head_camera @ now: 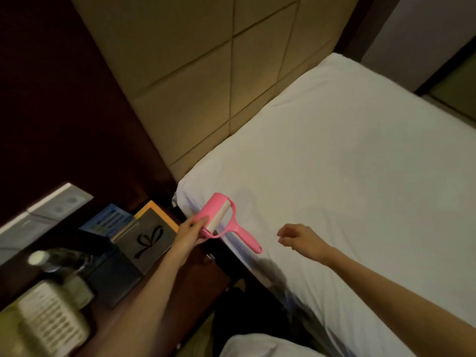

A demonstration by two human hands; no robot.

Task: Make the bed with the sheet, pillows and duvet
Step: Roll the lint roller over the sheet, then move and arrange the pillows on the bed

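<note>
A white sheet (347, 163) lies smooth over the bed, running up and right from the grip to the tan padded headboard (206, 73). Left of the grip stands a dark nightstand (108, 279) crowded with a telephone (49, 320), a bottle (51, 258) and a dark box (149, 238). The left hand (192, 231) clasps a pink lint roller (224, 220) by its drum at the mattress edge. The right hand (298, 239) hovers loosely curled, empty, just right of the roller handle.
</note>
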